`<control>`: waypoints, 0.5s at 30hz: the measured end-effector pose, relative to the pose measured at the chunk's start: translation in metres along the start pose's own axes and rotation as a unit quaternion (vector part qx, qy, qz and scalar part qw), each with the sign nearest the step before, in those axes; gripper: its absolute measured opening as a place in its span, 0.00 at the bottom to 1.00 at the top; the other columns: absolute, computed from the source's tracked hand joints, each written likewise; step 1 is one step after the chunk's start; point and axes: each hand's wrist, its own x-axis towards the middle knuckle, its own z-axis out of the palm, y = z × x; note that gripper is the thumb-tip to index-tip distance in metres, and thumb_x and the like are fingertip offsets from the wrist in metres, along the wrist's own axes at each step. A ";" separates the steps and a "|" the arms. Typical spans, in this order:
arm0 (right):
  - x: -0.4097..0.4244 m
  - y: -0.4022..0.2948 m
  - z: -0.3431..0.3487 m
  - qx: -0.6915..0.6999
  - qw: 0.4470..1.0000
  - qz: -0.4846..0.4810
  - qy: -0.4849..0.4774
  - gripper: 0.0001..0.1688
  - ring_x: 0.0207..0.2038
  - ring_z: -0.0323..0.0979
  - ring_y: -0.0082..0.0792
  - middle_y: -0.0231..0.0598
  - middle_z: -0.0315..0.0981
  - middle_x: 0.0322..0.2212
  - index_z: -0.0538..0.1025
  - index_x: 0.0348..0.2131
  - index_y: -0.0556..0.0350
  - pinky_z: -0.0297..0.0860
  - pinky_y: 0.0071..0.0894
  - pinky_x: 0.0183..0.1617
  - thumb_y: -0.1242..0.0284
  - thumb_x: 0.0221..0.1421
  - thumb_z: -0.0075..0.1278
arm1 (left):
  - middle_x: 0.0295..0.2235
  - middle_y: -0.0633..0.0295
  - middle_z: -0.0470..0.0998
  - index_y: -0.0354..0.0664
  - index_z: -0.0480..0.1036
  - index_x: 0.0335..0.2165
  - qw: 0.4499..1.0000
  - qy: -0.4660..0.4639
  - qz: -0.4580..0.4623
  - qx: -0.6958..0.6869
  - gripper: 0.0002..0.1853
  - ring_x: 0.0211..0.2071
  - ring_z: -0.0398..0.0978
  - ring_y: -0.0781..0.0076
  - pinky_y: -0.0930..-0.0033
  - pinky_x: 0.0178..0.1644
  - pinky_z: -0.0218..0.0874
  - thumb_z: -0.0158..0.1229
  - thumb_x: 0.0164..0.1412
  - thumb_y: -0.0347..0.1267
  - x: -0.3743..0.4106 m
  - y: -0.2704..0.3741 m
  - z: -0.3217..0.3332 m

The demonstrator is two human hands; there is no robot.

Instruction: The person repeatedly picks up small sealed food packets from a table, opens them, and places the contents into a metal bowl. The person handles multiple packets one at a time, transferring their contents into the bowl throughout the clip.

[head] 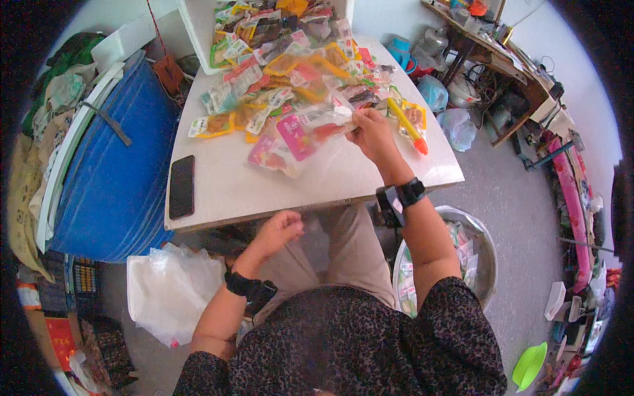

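Observation:
My right hand (371, 133) grips the top end of a clear plastic bag (327, 119) above the white table (228, 190). Pink-labelled food packets (296, 136) show in or against the bag; the glare and blur hide which. Behind it spreads a heap of small sealed food packets (297, 64) in yellow, red, green and clear wrapping. A yellow tube with an orange tip (407, 126) lies right of my right hand. Over my lap, just off the table's front edge, my left hand (280, 230) has curled fingers and nothing visible in them.
A black phone (182, 187) lies at the table's left front corner. Clear bags (168, 292) are stacked low at my left, below a blue barrel (116, 163). By my right leg stands a metal basin (488, 247) with packets inside. A white foam box (195, 37) backs the heap.

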 end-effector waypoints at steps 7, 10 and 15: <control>-0.077 0.024 -0.017 0.039 0.996 0.075 0.042 0.04 0.23 0.63 0.26 0.34 0.63 0.24 0.62 0.27 0.56 0.63 0.24 0.25 0.75 0.49 0.37 | 0.31 0.62 0.66 0.36 0.52 0.44 0.963 0.041 0.067 -0.256 0.22 0.32 0.65 0.75 0.74 0.35 0.59 0.47 0.50 0.32 0.015 0.073 0.029; -0.111 0.023 -0.019 0.153 0.977 0.104 0.105 0.03 0.24 0.63 0.26 0.34 0.63 0.24 0.62 0.27 0.56 0.64 0.24 0.26 0.75 0.49 0.37 | 0.31 0.62 0.67 0.36 0.56 0.42 0.974 0.079 0.085 -0.195 0.21 0.32 0.65 0.76 0.75 0.35 0.58 0.48 0.49 0.32 0.028 0.069 0.023; -0.137 0.018 -0.047 0.207 0.956 0.092 0.189 0.05 0.25 0.64 0.30 0.39 0.63 0.26 0.61 0.29 0.59 0.66 0.25 0.26 0.77 0.48 0.38 | 0.29 0.57 0.68 0.35 0.63 0.34 0.927 0.208 0.159 0.269 0.16 0.32 0.66 0.70 0.72 0.35 0.58 0.51 0.45 0.33 0.064 0.063 0.008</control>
